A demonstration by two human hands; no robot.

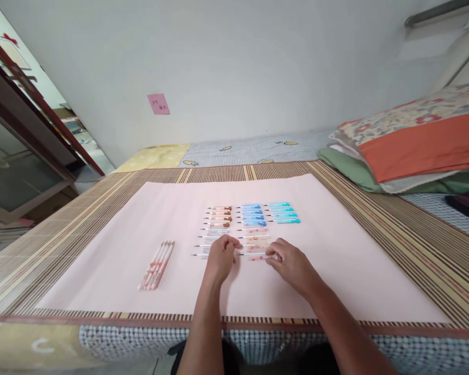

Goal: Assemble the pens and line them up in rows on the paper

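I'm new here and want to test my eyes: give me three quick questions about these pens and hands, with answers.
1. True or false: the blue pens lie between the brown pens and the teal pens.
2. What does the pale pink sheet lie on? A) wooden boards B) a striped mat C) a green towel
3. Fill in: the slanted pink pens are nearer to the person's ____ hand.

Key: 1. True. 2. B. 3. Left: the left hand is closer to them.
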